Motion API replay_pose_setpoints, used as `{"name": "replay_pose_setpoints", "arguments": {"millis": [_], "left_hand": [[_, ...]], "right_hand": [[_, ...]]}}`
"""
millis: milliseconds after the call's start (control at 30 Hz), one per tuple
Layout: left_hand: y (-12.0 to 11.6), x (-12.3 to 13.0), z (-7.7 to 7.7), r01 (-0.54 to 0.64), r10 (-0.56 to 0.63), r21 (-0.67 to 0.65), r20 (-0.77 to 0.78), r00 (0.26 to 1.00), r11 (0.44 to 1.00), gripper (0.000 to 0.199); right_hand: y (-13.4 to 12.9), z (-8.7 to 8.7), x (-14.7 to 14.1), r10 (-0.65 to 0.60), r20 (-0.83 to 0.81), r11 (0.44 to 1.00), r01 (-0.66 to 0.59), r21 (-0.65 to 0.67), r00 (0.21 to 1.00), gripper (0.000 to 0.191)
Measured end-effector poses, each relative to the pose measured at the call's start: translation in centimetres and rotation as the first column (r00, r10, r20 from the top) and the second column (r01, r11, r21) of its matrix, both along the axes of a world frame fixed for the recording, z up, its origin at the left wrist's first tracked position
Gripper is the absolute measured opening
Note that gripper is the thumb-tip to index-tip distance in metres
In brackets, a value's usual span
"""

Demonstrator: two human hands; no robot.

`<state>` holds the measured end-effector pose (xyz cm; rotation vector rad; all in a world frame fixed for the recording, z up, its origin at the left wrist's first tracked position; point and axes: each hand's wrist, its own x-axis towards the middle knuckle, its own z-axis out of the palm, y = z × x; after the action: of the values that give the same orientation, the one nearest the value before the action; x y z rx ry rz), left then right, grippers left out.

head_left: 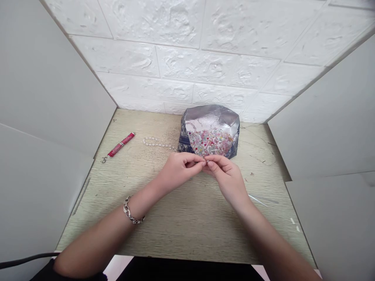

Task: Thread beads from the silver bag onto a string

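Observation:
My left hand point(184, 168) and my right hand point(227, 173) meet fingertip to fingertip just in front of a bag of beads. Both are closed in a pinch. Whatever sits between the fingertips is too small to name. Behind them stands the bag point(212, 113), silvery inside with a dark blue patterned outside, and a heap of small multicoloured beads point(211, 142) lies in it. A string of white beads point(155, 141) stretches over the table to the left of the bag. A chain bracelet point(129, 210) circles my left wrist.
A red pen-like case with a metal clasp point(121, 144) lies at the table's left. Past my right wrist is a thin white stick point(258, 200). Small white pieces point(293, 221) lie near the right edge. Grey panels point(328, 117) and a white brick-pattern wall point(175, 58) enclose the table.

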<state>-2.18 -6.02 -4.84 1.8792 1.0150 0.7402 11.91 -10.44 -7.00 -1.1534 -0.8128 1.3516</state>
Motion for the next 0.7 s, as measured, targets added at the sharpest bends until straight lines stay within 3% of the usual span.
{"name": "replay_pose_setpoints", "arguments": {"millis": [233, 700], "left_hand": [[-0.09, 0.0, -0.27, 0.007, 0.01, 0.209, -0.079, 0.997, 0.978, 0.014], [-0.08, -0.1, -0.68, 0.029, 0.02, 0.344, -0.138, 0.99, 0.939, 0.015]], "right_hand": [[-0.18, 0.06, -0.19, -0.028, 0.18, 0.998, 0.019, 0.052, 0.983, 0.013], [-0.39, -0.06, -0.03, -0.051, 0.403, 0.995, 0.011, 0.101, 0.914, 0.012]]}}
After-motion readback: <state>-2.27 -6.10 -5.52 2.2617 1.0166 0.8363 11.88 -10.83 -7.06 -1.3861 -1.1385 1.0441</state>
